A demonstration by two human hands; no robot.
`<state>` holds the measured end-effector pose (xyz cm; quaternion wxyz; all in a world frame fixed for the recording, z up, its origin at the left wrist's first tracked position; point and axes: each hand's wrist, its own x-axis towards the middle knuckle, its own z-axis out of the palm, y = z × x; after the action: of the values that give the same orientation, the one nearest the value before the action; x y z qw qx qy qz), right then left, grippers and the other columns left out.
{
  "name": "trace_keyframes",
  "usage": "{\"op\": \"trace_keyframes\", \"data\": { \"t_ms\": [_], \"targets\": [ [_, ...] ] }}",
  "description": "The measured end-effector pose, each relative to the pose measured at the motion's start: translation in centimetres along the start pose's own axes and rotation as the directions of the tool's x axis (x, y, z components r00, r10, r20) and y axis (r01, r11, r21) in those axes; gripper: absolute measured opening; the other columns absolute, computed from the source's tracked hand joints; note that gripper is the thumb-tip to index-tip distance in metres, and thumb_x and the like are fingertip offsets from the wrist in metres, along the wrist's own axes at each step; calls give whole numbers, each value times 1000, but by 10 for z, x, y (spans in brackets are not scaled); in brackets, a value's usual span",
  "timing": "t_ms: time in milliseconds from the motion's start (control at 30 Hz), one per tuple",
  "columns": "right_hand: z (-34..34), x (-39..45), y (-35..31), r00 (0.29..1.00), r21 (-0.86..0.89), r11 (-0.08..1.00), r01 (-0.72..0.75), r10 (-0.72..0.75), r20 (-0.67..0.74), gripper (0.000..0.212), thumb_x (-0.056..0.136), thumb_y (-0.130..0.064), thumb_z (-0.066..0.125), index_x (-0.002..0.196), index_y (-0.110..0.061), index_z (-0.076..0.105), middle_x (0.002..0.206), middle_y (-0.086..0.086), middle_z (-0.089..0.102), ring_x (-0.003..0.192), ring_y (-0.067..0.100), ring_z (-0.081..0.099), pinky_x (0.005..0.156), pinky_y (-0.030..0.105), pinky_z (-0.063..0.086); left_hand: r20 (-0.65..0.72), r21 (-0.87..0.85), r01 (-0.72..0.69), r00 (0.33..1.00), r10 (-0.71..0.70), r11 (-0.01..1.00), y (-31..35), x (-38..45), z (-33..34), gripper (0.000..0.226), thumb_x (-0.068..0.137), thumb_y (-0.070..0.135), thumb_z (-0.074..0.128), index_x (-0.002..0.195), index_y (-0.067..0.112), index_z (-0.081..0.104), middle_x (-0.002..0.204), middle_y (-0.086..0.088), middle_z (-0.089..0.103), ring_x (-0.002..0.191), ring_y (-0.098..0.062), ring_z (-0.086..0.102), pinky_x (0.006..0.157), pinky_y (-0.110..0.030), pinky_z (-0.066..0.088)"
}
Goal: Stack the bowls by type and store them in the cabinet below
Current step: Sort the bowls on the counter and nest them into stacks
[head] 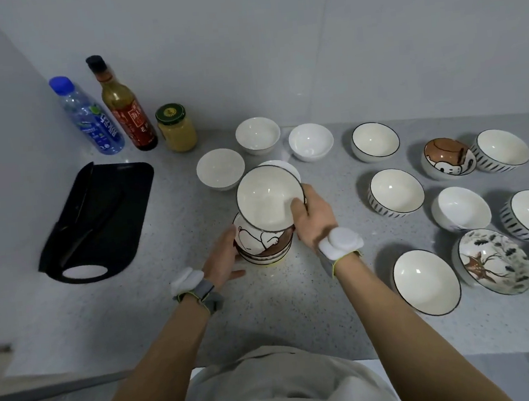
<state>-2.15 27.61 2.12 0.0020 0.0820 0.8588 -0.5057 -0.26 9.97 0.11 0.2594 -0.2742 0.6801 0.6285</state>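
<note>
Left hand steadies stack, right hand pinches tilted bowl at frame centre; mismatched type, may slip.

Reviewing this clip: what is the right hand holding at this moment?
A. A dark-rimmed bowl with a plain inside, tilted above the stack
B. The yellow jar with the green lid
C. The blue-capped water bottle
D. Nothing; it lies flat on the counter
A: the right hand pinches the rim of a dark-rimmed bowl, thumb inside, tilted above the stack that the left hand steadies.
</note>
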Motion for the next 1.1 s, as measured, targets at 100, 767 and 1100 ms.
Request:
{"op": "trace_keyframes", "data": {
  "t_ms": [100,767,1100],
  "targets": [
    [5,-5,2,995,-112,993,27,-16,99,35,98,-21,39,131,-19,48,105,13,67,93,32,61,83,33,49,17,-30,-1,1000,2,1000,1,-3,-2,40,96,58,29,121,32,47,122,7,51,113,-20,55,96,-42,49],
    [13,-10,20,983,-158,980,-117,137,124,40,94,-24,45,134,-24,49,109,6,67,100,30,58,81,29,44,-8,59,-204,979,205,977,5,1,9,59,99,53,24,149,23,29,153,0,34,137,-19,37,114,-45,32],
    [33,-1,6,971,-164,975,-148,175,165,35,95,-25,41,127,-20,52,112,8,65,99,31,57,81,32,45,-122,-18,-202,973,199,979,8,12,0,53,100,48,26,144,20,36,147,-4,41,132,-24,42,112,-48,35]
  ]
}}
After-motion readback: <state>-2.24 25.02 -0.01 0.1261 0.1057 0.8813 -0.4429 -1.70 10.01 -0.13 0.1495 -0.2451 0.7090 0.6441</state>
